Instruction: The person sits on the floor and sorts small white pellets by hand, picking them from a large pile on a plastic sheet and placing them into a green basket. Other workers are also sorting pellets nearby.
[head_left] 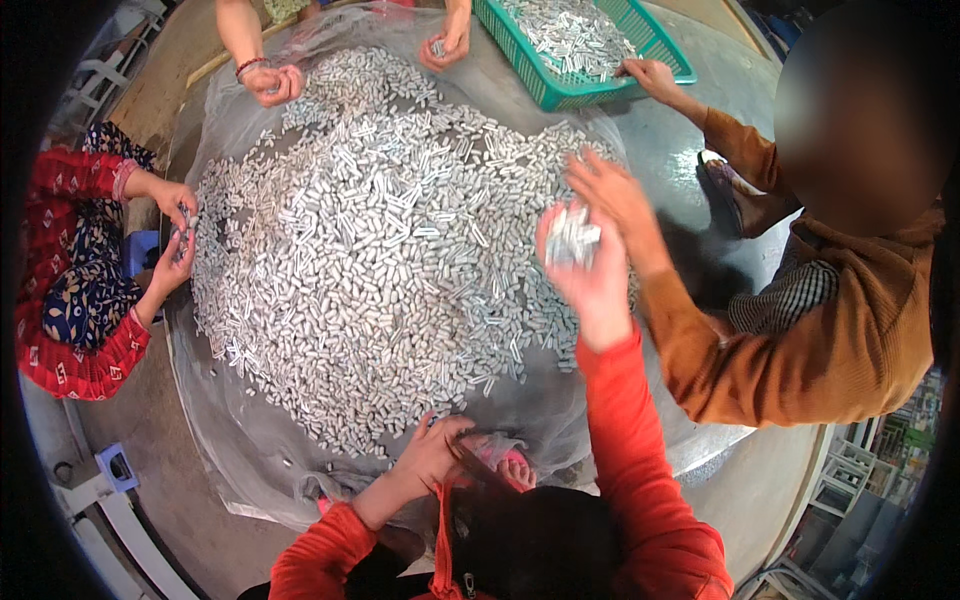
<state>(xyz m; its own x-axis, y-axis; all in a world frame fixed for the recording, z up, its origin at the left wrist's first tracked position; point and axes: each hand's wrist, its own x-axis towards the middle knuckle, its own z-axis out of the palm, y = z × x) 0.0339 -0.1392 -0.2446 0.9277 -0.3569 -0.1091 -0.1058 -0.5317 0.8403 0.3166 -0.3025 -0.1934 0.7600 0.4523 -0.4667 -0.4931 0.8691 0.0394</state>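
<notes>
A wide heap of small silver, capsule-shaped metal pieces [370, 250] lies in front of me. My right hand [592, 290] is raised over the heap's right side, palm up and fingers curled around a handful of silver pieces [574, 238]. Just beyond it, a co-worker's hand [612, 195] in a brown sleeve is held out over the heap, overlapping mine in the view. My left hand [428, 456] is low at the heap's near edge, its fingers bent inward. Whatever those fingers may hold is hidden.
A clear plastic sheet [235, 455] lies beneath the heap. At the far right, a green plastic basket [545, 88] holds more silver pieces, and the brown-sleeved person's other hand touches its rim. Other people's hands handle pieces at the left [180, 225] and far side [272, 82].
</notes>
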